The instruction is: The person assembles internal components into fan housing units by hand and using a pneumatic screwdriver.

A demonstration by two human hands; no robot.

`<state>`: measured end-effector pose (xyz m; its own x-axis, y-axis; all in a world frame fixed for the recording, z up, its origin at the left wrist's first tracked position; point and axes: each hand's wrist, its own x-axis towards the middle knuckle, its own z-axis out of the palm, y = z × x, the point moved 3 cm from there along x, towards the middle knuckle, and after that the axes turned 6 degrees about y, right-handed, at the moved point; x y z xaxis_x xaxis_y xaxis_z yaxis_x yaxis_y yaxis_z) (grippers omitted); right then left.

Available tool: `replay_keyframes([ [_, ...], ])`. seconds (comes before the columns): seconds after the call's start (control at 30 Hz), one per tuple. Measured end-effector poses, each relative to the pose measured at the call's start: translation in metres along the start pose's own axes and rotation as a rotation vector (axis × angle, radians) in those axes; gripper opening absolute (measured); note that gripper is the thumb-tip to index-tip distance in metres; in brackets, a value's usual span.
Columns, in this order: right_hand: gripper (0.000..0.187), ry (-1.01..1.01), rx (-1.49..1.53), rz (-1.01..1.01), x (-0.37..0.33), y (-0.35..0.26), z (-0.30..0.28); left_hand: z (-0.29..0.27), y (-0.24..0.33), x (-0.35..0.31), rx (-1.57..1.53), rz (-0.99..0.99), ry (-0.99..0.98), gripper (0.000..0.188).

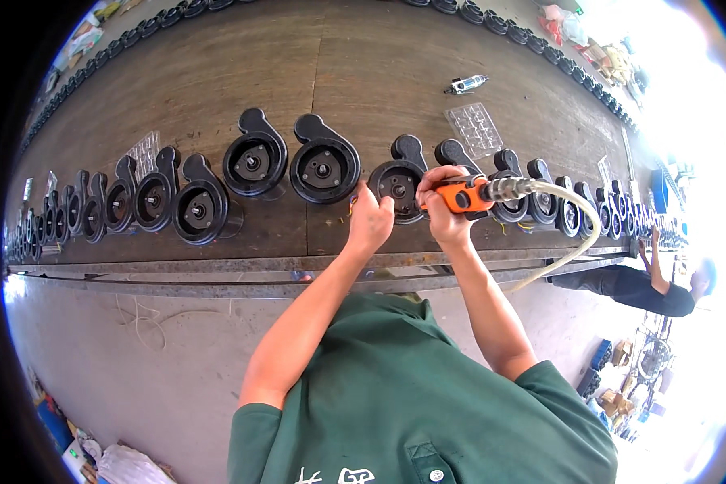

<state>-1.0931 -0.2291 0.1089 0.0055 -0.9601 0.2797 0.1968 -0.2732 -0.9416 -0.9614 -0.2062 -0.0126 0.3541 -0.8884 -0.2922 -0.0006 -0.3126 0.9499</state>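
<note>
My right hand (444, 206) is wrapped round an orange air tool (465, 196), held sideways at the right edge of a round black blower housing (399, 187). A metal coupling (508, 189) joins the tool to a pale air hose (595, 228), which curves down past the table edge. At the housing's lower left rim, my left hand (371, 216) grips it with curled fingers. Inside the open housing a round plate with a central shaft shows; the tool's working end is hidden by my right hand. To the left stands another blower housing (324, 169) with its shaft upright.
More blower housings (202, 211) line the long brown table (379, 73) on both sides. Beyond them lie a clear plastic tray (474, 129) and a small metal air tool (466, 84). A metal rail (177, 266) edges the table. A co-worker (653, 286) stands at the right.
</note>
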Motion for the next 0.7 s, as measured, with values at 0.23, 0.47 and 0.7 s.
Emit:
replay_keyframes([
  [0.23,0.018,0.055,-0.082,-0.011,0.0,0.007,0.002,-0.077,0.087,-0.061,-0.386,-0.302,0.091,0.016],
  [0.47,0.024,0.079,-0.12,-0.067,-0.003,-0.012,0.018,-0.203,0.279,-0.157,-1.146,0.615,-0.564,0.037],
  [0.7,0.027,0.21,-0.14,-0.04,-0.024,-0.006,0.013,-0.214,0.344,-0.166,-1.389,0.334,-0.956,0.049],
])
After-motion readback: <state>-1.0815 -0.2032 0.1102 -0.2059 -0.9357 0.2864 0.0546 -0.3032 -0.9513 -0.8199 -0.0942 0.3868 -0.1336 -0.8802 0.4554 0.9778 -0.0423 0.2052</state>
